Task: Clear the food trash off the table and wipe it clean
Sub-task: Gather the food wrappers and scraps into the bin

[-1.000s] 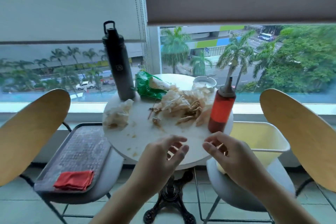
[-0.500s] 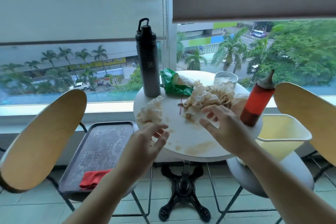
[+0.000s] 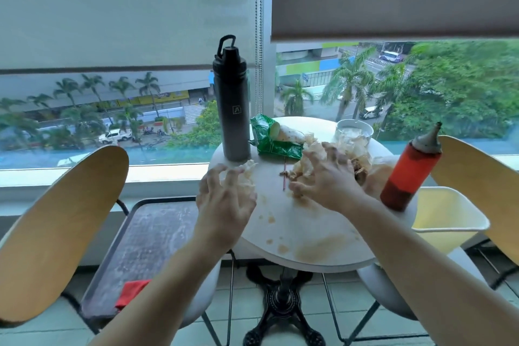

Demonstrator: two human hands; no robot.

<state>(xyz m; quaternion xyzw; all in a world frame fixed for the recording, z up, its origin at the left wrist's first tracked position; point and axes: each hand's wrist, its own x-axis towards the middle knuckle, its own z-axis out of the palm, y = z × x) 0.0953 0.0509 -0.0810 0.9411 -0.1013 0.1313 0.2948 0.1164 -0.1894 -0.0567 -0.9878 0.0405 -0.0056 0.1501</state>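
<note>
A small round white table (image 3: 295, 222) carries food trash. A crumpled white paper (image 3: 248, 173) lies at its left edge, and my left hand (image 3: 224, 199) hovers on it with spread, arched fingers. A pile of papers and food scraps (image 3: 354, 154) sits in the middle right. My right hand (image 3: 325, 177) lies over that pile, fingers spread and touching it. A green wrapper (image 3: 269, 143) with a paper cone lies behind. Brown sauce stains (image 3: 320, 247) mark the near side of the table. A thin red stick (image 3: 284, 177) lies between my hands.
A tall black bottle (image 3: 231, 109), a white cup (image 3: 355, 128) and a red sauce bottle (image 3: 407, 174) stand on the table. A yellow bin (image 3: 446, 213) sits on the right chair. The left chair holds a dark tray (image 3: 146, 241) with a red cloth (image 3: 130, 293).
Both hands have moved forward from the table's near edge onto the trash: the left to the crumpled paper, the right onto the pile. The view has shifted left and closer.
</note>
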